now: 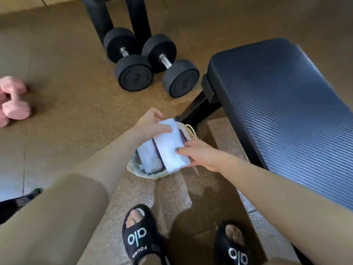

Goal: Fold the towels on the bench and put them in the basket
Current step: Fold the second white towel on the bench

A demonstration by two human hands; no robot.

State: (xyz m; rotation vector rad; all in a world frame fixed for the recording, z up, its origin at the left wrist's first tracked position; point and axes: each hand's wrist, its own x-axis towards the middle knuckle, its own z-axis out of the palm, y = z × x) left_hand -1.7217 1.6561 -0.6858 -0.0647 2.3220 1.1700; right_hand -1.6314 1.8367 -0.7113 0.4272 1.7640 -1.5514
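A folded white towel point(171, 148) is held over a small woven basket point(152, 175) that stands on the floor beside the bench. My left hand point(150, 122) grips the towel's far end, thumb on top. My right hand point(202, 153) pinches its near end. Inside the basket lies another folded white towel point(148, 156) with a dark stripe. The dark blue padded bench point(282, 104) stretches away on the right, and no towel shows on the part of it in view.
Two black dumbbells point(149, 62) lie on the cork floor behind the basket, in front of black rack legs point(114, 14). Pink dumbbells point(13, 101) sit at the left edge. The bench's black leg point(198, 108) passes just behind the basket. My slippered feet point(141, 236) stand below.
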